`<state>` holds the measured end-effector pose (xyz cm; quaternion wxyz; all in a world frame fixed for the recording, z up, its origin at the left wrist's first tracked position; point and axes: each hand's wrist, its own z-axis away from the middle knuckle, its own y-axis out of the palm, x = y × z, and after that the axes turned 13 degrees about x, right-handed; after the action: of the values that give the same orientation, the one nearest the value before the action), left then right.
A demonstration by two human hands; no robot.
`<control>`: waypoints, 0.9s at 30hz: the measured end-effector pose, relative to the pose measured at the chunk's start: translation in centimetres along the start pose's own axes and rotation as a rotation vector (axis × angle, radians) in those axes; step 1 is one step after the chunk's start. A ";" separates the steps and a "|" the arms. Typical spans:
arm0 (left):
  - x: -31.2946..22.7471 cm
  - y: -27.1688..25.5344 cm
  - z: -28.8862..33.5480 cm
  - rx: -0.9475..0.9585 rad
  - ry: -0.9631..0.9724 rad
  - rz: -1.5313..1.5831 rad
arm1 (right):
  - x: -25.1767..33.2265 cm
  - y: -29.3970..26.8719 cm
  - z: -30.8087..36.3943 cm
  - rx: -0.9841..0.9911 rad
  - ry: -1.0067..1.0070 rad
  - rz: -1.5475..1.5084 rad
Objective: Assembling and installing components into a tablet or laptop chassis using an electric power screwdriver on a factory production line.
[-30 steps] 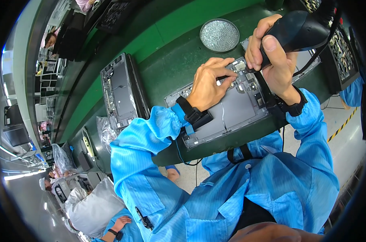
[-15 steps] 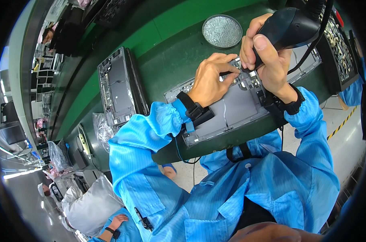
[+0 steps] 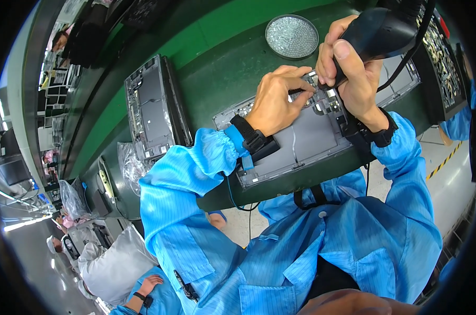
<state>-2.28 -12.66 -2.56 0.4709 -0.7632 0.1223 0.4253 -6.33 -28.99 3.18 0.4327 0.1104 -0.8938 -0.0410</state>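
A grey laptop chassis [image 3: 322, 136] with exposed boards and a pale cable lies on the bench before me. My right hand [image 3: 356, 79] is wrapped round a black corded electric screwdriver [image 3: 377, 34], its lower end pointing down at the chassis's far edge. The tip is hidden by my fingers. Close by on the left, my left hand [image 3: 280, 100] rests over the same edge, thumb and forefinger pinched together. What they pinch, if anything, is too small to make out. Black straps circle both wrists.
Beyond the hands sits a round dish [image 3: 291, 36] of tiny shiny pieces. Stacked laptop chassis [image 3: 156, 110] lie at left, near clear plastic wrap [image 3: 130, 163] and a yellow-green tool [image 3: 106, 184]. A black tray [image 3: 448, 79] of small parts stands at right. Another person's hand [image 3: 151, 283] shows lower left.
Both hands hold nearly the same places over the chassis, with the screwdriver still in the right. The whole view has shifted slightly.
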 end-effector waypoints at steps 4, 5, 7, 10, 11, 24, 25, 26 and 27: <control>0.0 0.1 -0.1 -0.019 -0.013 0.067 | -0.4 -0.7 0.2 0.085 0.052 0.083; -0.1 0.1 -0.1 -0.016 -0.011 0.064 | -0.3 -0.4 0.1 0.039 0.031 0.054; -0.2 0.1 -0.2 -0.015 -0.014 0.071 | -0.3 -0.2 0.1 -0.006 0.012 0.023; -0.1 0.0 -0.1 -0.006 -0.016 0.053 | -0.3 -0.1 0.0 -0.013 0.030 0.030; -0.1 -0.1 -0.1 0.004 -0.013 0.028 | -0.4 -0.1 0.0 -0.011 0.031 0.032; -0.3 -0.2 -0.3 -0.007 -0.019 -0.003 | 0.0 -1.2 0.3 0.050 0.077 0.129; -0.2 -0.4 -0.6 0.014 0.009 -0.072 | 0.1 -1.1 0.3 0.050 0.073 0.127; -0.3 -0.6 -0.8 0.035 0.037 -0.142 | 0.1 -0.9 0.3 0.000 0.046 0.086; -0.4 -0.6 -0.9 0.035 0.038 -0.147 | 0.2 -0.8 0.2 -0.051 0.019 0.045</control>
<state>-1.70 -13.20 -1.68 0.5119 -0.7695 0.0822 0.3729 -6.49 -29.81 3.03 0.4445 0.0795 -0.8907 -0.0527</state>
